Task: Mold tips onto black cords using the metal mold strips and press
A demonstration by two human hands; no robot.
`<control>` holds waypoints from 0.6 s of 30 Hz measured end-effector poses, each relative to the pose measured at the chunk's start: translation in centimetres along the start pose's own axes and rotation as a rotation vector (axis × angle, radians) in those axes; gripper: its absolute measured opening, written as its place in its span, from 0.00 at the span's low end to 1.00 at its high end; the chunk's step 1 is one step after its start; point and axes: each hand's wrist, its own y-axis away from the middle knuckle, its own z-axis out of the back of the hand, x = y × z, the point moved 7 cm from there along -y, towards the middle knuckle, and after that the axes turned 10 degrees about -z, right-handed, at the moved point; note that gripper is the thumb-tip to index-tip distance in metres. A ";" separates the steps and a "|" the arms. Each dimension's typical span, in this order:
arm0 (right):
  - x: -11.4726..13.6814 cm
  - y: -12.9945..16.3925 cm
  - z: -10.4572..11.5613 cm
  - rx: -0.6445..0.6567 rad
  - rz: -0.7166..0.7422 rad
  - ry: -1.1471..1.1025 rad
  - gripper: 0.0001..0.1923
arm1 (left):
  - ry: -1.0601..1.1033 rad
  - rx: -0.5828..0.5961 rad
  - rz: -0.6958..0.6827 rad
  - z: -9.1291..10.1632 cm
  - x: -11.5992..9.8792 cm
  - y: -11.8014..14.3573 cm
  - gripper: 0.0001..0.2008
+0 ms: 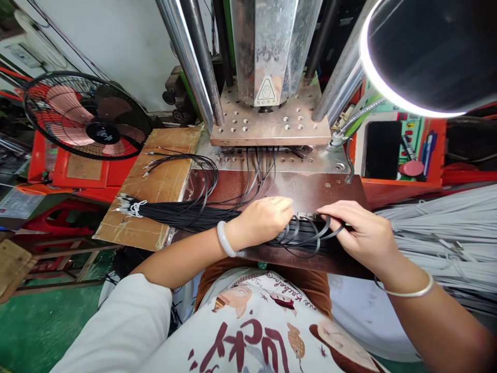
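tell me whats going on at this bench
In front of a silver metal press, a person's right hand holds thin dark cable loops near a small silver metal strip. The left hand curls at the loops' other side, its grip hidden. A black cable bundle, tied with white string, lies beneath, and more black cables reach under the press's bronze-coloured plate.

We are in a workshop, one fitted out for making things in quantity. A heavy press (pixel 269 127) with steel posts (pixel 189 57) stands before us, its label (pixel 266 91) showing a hand in a triangle. Black cables (pixel 178 213) lie bundled across our bench (pixel 310 186), grey cables (pixel 438 228) are heaped to our right, and a caged fan (pixel 104 132) stands to our left above green floor (pixel 27 331).
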 end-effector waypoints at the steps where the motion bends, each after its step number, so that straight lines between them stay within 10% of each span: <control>1: -0.5 0.1 0.0 -0.002 -0.049 -0.058 0.09 | -0.024 0.042 0.055 0.3 0.3 0.0 0.13; 9: -1.4 0.0 -1.1 0.047 -0.082 -0.166 0.07 | 0.494 -0.317 0.135 0.9 3.3 0.8 0.13; 18: 0.1 -0.4 -1.8 0.159 0.105 -0.066 0.13 | 0.407 -0.295 0.076 -0.2 2.5 1.2 0.11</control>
